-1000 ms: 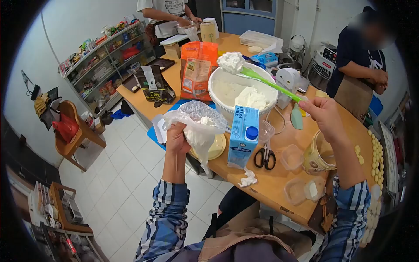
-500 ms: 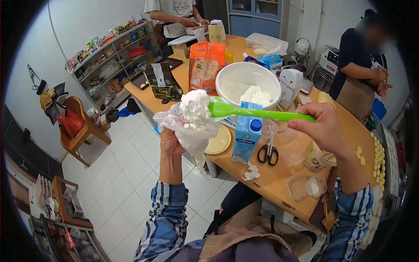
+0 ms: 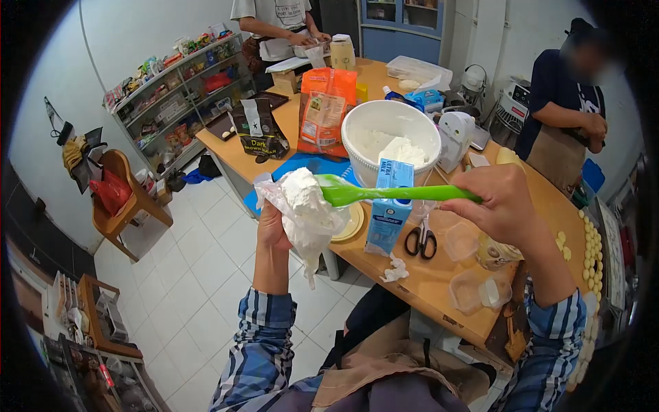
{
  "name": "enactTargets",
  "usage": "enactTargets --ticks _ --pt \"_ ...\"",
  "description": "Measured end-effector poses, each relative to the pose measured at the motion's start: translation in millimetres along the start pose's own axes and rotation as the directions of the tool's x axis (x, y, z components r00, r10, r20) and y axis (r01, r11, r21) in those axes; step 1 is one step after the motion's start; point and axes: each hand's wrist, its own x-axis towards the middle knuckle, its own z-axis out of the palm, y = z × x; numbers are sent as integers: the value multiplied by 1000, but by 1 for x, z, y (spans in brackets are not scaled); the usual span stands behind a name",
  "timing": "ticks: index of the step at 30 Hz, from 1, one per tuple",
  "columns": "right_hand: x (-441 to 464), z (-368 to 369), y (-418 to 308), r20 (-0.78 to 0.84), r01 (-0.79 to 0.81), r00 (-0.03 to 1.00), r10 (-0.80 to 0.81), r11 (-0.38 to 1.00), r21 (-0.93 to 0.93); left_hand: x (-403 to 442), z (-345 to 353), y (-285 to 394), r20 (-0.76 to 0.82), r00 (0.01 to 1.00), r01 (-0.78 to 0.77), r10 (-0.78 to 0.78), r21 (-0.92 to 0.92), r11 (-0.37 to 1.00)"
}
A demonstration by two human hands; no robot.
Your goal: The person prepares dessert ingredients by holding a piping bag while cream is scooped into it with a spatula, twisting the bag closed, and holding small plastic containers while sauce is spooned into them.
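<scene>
My left hand is closed round a clear piping bag partly filled with white cream, its tip hanging down. My right hand grips the handle of a green spatula. The spatula's head lies at the mouth of the bag, against a thick mound of white cream that is partly inside the opening. Behind the spatula stands a white bowl with more cream in it. A blue milk carton stands just below the spatula's handle.
Scissors, clear plastic tubs and a crumpled tissue lie on the wooden table. An orange bag and a brown sugar bag stand farther back. A hand mixer is beside the bowl. Two other people work beyond the table.
The spatula and its cream have moved down and slightly left, and the cream now sits lower in the bag's mouth. My right hand has shifted slightly left.
</scene>
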Motion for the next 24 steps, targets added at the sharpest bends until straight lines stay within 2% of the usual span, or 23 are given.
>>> enactTargets --ticks 2,5,11,13,14,17,24 --pt "0 1 0 16 47 999 -46 998 -41 -2 1 -3 -39 999 -4 4 -14 1000" --pt "0 2 -1 55 97 994 -91 989 -113 -4 4 -5 -21 1000 20 -18 58 998" --pt "4 -3 -17 155 205 974 -164 928 -311 -9 -7 -12 19 999 35 -36 52 998" --pt "5 -3 -21 172 264 962 -214 891 -368 -9 6 -12 7 1000 21 -23 211 977" --pt "5 -3 -24 168 281 958 -233 880 -384 -9 12 -13 3 1000 14 -16 290 957" --pt "4 -2 -32 128 306 952 -278 849 -430 -10 19 -13 -54 999 23 -5 335 942" --pt "-9 4 -52 -4 277 946 -323 816 -507 -14 35 -8 -98 991 -55 95 354 934"
